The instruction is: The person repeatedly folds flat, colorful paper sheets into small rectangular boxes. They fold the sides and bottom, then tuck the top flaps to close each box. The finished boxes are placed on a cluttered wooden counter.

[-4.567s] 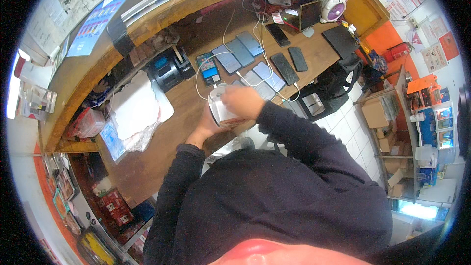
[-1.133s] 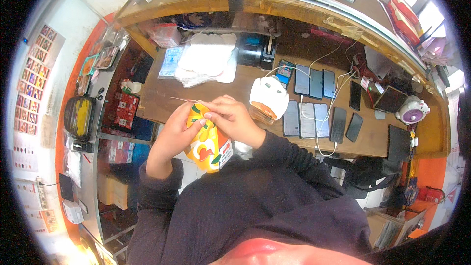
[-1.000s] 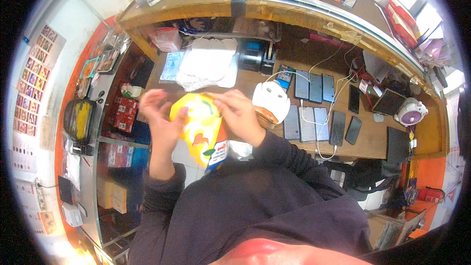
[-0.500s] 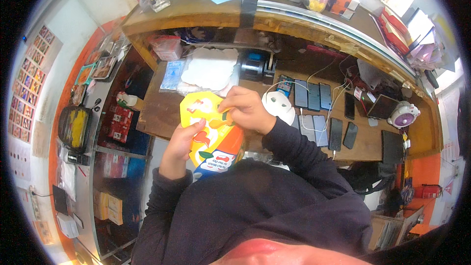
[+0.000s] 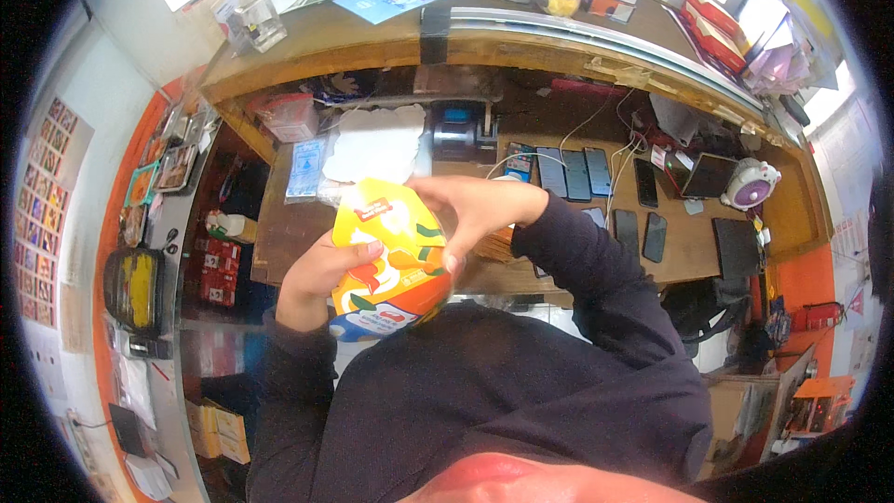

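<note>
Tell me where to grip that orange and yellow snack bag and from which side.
Grip the snack bag at mid-body from both sides, as the left hand and right hand do now. It is soft, puffy and tilted, so opposing side holds likely keep it steady.

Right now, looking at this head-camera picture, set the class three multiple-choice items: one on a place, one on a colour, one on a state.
1. Where is the juice carton?
A. flat on the desk
B. held up between both hands
C. on the top shelf

2. What are the carton's main colours?
A. yellow and orange
B. black and grey
C. purple and pink

3. How do the dark flat phones lie?
A. stacked in one pile
B. standing upright
C. flat in rows on the wooden desk

Answers:
1 B: the left hand grips its side and the right hand its top.
2 A: its faces are yellow and orange.
3 C: they lie side by side on the desk.
</note>
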`<state>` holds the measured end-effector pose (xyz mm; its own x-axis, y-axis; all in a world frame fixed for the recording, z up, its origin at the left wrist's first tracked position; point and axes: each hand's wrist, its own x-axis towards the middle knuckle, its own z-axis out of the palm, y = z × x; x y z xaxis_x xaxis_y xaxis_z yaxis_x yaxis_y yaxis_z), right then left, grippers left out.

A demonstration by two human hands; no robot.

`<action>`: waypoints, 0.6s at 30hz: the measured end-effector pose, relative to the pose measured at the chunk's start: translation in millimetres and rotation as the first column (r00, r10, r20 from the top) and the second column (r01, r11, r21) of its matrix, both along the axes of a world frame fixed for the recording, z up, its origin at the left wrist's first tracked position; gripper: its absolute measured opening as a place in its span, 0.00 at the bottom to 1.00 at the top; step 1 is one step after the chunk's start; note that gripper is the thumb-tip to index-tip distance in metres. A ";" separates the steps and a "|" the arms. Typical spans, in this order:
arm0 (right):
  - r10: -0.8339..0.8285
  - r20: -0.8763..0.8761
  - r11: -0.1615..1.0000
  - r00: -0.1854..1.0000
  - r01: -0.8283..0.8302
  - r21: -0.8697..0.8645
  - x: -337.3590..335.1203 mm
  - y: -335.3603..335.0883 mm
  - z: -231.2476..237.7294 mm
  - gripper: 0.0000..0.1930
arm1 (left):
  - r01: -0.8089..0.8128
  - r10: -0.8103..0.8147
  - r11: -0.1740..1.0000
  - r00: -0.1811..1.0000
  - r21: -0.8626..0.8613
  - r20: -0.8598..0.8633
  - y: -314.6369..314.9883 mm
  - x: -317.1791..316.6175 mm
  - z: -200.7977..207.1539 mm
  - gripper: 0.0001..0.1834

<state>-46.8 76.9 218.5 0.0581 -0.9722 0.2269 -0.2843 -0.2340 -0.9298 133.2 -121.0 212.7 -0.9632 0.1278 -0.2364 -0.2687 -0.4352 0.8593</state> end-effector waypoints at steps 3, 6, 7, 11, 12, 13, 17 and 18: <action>0.078 0.114 0.971 0.990 -0.101 0.215 3.5 4.8 10.8 0.26 | 0.090 -0.090 0.996 0.995 -0.015 -0.035 1.6 -7.9 10.2 0.24; -0.024 0.141 0.971 0.990 -0.011 0.238 7.7 2.2 18.4 0.19 | 0.133 -0.142 0.985 0.986 -0.112 -0.083 -5.8 -13.5 2.6 0.23; -0.079 0.097 0.987 0.992 0.064 0.147 7.4 2.5 21.2 0.17 | 0.140 -0.157 0.977 0.982 -0.161 -0.100 -10.9 -14.4 0.2 0.23; -0.351 -0.008 0.927 0.936 0.347 -0.142 -12.1 8.7 28.4 0.16 | 0.142 -0.276 0.846 0.941 -0.513 -0.195 -39.2 -12.0 6.8 0.20; -0.572 -0.131 0.815 0.810 0.543 -0.202 -13.0 6.4 25.6 0.19 | 0.060 -0.174 0.851 0.970 -0.522 -0.173 -39.7 -8.7 3.1 0.20; -0.751 -0.231 0.660 0.618 0.695 -0.285 -13.9 3.7 21.8 0.23 | -0.023 -0.069 0.846 0.986 -0.533 -0.152 -39.2 -5.6 1.0 0.19; -0.875 -0.337 0.482 0.349 0.554 -0.679 27.4 -22.0 -19.8 0.30 | -0.264 0.192 0.903 0.954 -0.338 -0.231 -8.3 -14.8 -9.6 0.15; -0.834 -0.369 0.548 0.410 0.530 -0.647 41.4 -26.0 -20.5 0.27 | -0.261 0.179 0.852 0.960 -0.454 -0.215 -6.9 -13.9 -10.4 0.15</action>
<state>-5.5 50.9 198.0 -0.3234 -0.5649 0.7592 -0.9305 0.0440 -0.3636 119.3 -127.9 202.3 -0.9821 -0.1799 -0.0549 -0.0565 0.0040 0.9984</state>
